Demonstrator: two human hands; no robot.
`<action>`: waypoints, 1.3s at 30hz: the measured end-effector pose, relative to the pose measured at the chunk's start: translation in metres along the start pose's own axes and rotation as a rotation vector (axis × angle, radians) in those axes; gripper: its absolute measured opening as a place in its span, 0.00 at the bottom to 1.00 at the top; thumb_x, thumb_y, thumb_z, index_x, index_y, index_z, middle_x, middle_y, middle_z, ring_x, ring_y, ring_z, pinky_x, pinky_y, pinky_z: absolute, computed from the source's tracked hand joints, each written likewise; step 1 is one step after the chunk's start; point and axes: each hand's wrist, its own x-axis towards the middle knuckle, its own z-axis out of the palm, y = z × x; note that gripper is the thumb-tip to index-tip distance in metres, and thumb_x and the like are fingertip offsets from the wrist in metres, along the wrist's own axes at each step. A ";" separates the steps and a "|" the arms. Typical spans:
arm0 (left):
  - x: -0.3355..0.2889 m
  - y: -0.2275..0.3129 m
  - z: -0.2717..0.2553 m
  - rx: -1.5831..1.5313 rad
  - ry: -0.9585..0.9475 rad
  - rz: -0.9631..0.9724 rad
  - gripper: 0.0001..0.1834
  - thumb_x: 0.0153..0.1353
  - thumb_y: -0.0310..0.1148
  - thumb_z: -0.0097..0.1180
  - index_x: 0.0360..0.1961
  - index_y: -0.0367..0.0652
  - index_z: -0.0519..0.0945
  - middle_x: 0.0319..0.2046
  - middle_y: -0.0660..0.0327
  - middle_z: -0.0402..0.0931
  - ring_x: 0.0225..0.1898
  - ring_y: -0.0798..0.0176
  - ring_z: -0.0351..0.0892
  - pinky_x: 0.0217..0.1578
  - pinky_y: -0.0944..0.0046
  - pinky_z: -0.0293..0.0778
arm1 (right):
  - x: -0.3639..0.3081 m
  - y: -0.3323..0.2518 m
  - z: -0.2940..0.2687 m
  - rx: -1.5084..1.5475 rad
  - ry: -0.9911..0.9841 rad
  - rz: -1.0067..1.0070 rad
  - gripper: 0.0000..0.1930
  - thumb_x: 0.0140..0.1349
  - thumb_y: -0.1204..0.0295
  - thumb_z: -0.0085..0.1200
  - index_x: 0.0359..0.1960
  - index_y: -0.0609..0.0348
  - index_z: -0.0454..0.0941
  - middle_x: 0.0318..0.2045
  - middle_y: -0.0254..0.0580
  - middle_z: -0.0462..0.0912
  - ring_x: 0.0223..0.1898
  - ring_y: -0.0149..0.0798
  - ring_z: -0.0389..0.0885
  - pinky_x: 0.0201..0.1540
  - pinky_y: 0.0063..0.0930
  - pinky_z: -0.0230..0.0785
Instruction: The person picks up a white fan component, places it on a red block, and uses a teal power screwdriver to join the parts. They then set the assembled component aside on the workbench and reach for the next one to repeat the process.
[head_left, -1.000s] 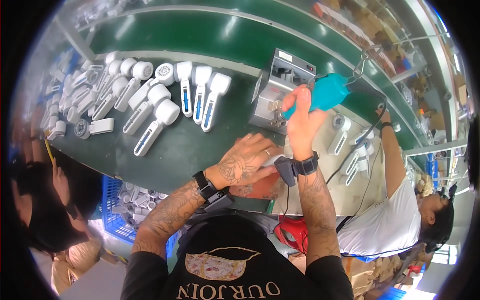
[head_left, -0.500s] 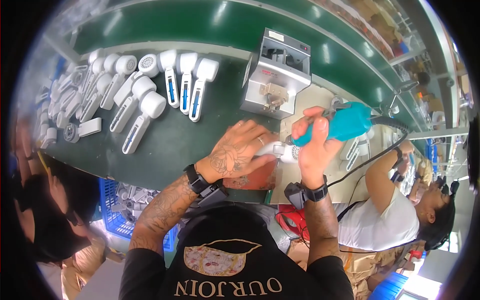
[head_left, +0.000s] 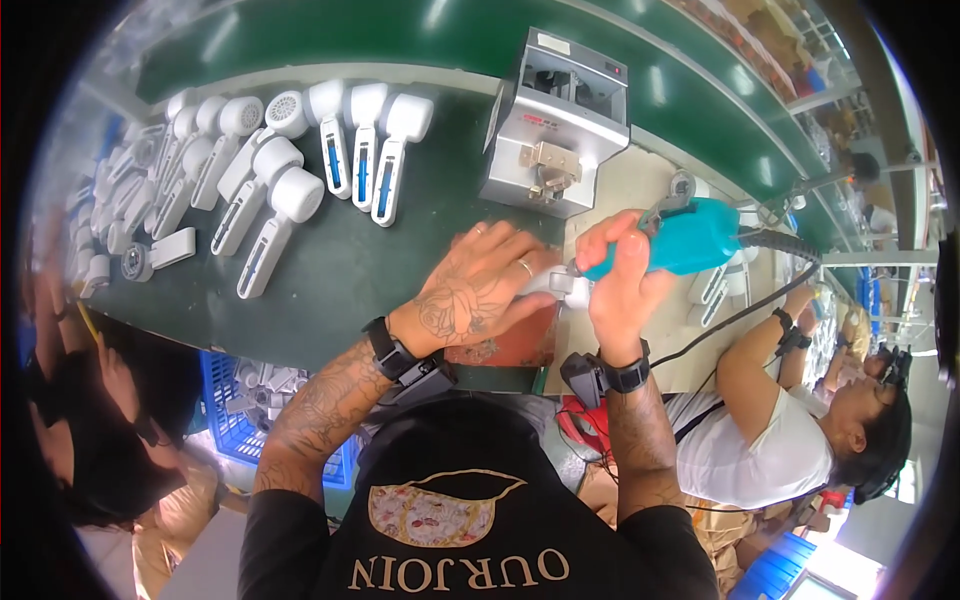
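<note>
A white handheld fan (head_left: 575,292) is gripped by my left hand (head_left: 475,290), whose fingers close round its handle and hide most of it. My right hand (head_left: 628,290) is wrapped round a teal electric screwdriver (head_left: 695,238) with a black cable. The screwdriver's tip points left and meets the fan near its neck; whether it sits in a screw is too small to tell. Under my left hand lies a reddish-brown patch (head_left: 500,347) of the worktop. Beyond my hands stands a grey metal machine (head_left: 560,130) with a small bracket on its front.
Several white fans (head_left: 265,245) with open handles, some showing blue strips, cover the left of the green bench (head_left: 400,260). A blue crate (head_left: 225,430) of parts stands below. Co-workers sit at both sides, one in a white shirt (head_left: 755,445). The cable (head_left: 730,325) hangs beside my right wrist.
The fan in my left hand has turned, so its grille no longer shows and its neck faces the screwdriver tip. The whole view has shifted slightly.
</note>
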 end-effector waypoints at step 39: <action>-0.004 0.001 0.001 -0.064 -0.013 -0.033 0.22 0.61 0.39 0.62 0.57 0.49 0.79 0.45 0.63 0.77 0.47 0.55 0.72 0.51 0.55 0.67 | -0.026 -0.016 -0.007 0.016 0.114 0.029 0.27 0.69 0.50 0.54 0.45 0.68 0.69 0.21 0.41 0.72 0.23 0.36 0.72 0.29 0.32 0.67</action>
